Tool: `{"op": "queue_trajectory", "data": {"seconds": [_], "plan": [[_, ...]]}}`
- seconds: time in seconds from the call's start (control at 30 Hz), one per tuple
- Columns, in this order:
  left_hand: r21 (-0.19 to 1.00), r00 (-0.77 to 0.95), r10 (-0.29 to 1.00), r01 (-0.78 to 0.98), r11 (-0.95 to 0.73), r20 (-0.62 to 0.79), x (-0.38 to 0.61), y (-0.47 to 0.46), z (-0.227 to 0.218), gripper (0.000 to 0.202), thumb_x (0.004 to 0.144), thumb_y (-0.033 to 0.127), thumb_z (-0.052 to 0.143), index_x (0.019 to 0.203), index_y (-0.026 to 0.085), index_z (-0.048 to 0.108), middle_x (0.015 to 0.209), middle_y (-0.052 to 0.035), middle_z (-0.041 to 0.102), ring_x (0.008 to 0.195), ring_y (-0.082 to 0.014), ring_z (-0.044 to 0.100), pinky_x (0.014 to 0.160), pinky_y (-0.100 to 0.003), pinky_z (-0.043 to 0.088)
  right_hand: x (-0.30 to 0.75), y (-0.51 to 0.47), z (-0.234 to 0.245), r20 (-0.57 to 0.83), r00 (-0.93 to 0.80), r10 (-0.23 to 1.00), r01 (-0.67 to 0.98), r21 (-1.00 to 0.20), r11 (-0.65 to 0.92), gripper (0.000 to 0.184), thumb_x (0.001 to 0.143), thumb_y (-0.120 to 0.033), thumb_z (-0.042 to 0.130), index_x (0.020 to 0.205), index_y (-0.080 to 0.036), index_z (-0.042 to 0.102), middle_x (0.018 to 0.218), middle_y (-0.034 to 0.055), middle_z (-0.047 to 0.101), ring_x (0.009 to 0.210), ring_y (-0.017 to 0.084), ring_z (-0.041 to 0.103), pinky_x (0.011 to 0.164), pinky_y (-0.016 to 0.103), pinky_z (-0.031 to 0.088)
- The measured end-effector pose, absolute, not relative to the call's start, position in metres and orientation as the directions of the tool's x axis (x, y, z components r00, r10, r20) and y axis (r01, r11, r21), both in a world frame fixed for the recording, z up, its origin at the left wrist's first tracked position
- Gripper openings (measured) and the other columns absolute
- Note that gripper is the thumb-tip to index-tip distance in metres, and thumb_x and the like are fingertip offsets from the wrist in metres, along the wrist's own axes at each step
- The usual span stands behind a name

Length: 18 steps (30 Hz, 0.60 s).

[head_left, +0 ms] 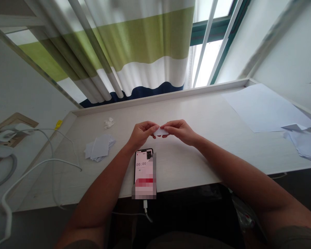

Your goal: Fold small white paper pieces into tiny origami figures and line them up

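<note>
Between my two hands, above the middle of the desk, is a small piece of white paper point(160, 132). My left hand point(144, 133) pinches its left end between thumb and fingers. At the right end, my right hand point(179, 130) grips it the same way, and the two sets of fingertips almost meet. My fingers cover part of the paper, so I cannot tell how it is folded. Just below my left hand lies a phone point(144, 173) showing a timer, its lower part blurred out.
Left on the desk point(181, 162) lie a stack of small white papers point(100, 147) and a crumpled tissue point(109, 122). Large white sheets point(266, 107) and more cut papers point(304, 143) are at the right. White cables point(41, 162) cross the left edge; a charging plug point(145, 204) sits below the phone.
</note>
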<state>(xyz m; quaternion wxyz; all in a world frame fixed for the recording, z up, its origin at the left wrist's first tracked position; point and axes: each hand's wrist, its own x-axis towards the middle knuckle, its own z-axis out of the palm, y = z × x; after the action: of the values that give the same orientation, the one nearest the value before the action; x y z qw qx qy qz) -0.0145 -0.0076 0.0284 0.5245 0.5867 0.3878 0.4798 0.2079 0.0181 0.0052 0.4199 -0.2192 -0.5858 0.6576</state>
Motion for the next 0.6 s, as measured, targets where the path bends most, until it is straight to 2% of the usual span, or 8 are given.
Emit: {"op": "queue_trajectory", "data": {"seconds": [0.17, 0.3, 0.4, 0.5, 0.6], "plan": [[0.983, 0.237, 0.957, 0.031, -0.180, 0.168, -0.0138, -0.0075, 0.0247, 0.037, 0.083, 0.044, 0.090, 0.102, 0.014, 0.079, 0.076, -0.0063, 0.080, 0.069, -0.0197, 0.077, 0.062, -0.029, 0.058, 0.2080, 0.0181, 0.0057, 0.205, -0.525, 0.826, -0.217, -0.971, 0.103, 0.042, 0.086, -0.042, 0.093, 0.116, -0.016, 0.082, 0.097, 0.0079, 0.083, 0.081, 0.018, 0.078, 0.080, 0.037, 0.068], [0.973, 0.244, 0.952, 0.091, -0.213, 0.185, -0.0142, -0.0066, 0.0214, 0.039, 0.087, 0.049, 0.086, 0.099, 0.013, 0.080, 0.080, -0.0084, 0.081, 0.070, -0.0195, 0.076, 0.062, -0.030, 0.058, 0.2077, 0.0168, 0.0079, 0.132, -0.522, 0.843, -0.144, -0.987, 0.066, 0.044, 0.083, -0.049, 0.094, 0.104, -0.013, 0.083, 0.093, 0.0096, 0.083, 0.078, 0.018, 0.077, 0.075, 0.034, 0.066], [0.960, 0.241, 0.947, 0.129, -0.248, 0.212, -0.0138, -0.0064, 0.0191, 0.037, 0.086, 0.047, 0.086, 0.103, 0.014, 0.079, 0.080, -0.0057, 0.080, 0.069, -0.0166, 0.072, 0.063, -0.029, 0.058, 0.2069, 0.0171, 0.0067, 0.097, -0.520, 0.849, -0.110, -0.993, 0.045, 0.048, 0.080, -0.055, 0.094, 0.097, -0.013, 0.082, 0.088, 0.0089, 0.083, 0.075, 0.018, 0.077, 0.072, 0.033, 0.064], [0.958, 0.206, 0.952, 0.131, -0.255, 0.226, -0.0137, -0.0058, 0.0187, 0.039, 0.084, 0.042, 0.088, 0.109, 0.015, 0.077, 0.078, -0.0030, 0.078, 0.068, -0.0144, 0.070, 0.065, -0.027, 0.057, 0.2054, 0.0184, 0.0046, 0.104, -0.502, 0.858, -0.118, -0.992, 0.051, 0.050, 0.076, -0.057, 0.097, 0.097, -0.013, 0.082, 0.087, 0.0080, 0.083, 0.075, 0.018, 0.076, 0.072, 0.032, 0.062], [0.971, 0.200, 0.959, 0.094, -0.222, 0.200, -0.0137, -0.0049, 0.0191, 0.042, 0.082, 0.044, 0.090, 0.108, 0.014, 0.077, 0.082, -0.0053, 0.080, 0.072, -0.0161, 0.072, 0.066, -0.027, 0.056, 0.2028, 0.0195, 0.0033, 0.141, -0.433, 0.890, -0.165, -0.983, 0.075, 0.051, 0.074, -0.058, 0.097, 0.093, -0.015, 0.080, 0.083, 0.0066, 0.081, 0.074, 0.017, 0.073, 0.069, 0.031, 0.059]]}}
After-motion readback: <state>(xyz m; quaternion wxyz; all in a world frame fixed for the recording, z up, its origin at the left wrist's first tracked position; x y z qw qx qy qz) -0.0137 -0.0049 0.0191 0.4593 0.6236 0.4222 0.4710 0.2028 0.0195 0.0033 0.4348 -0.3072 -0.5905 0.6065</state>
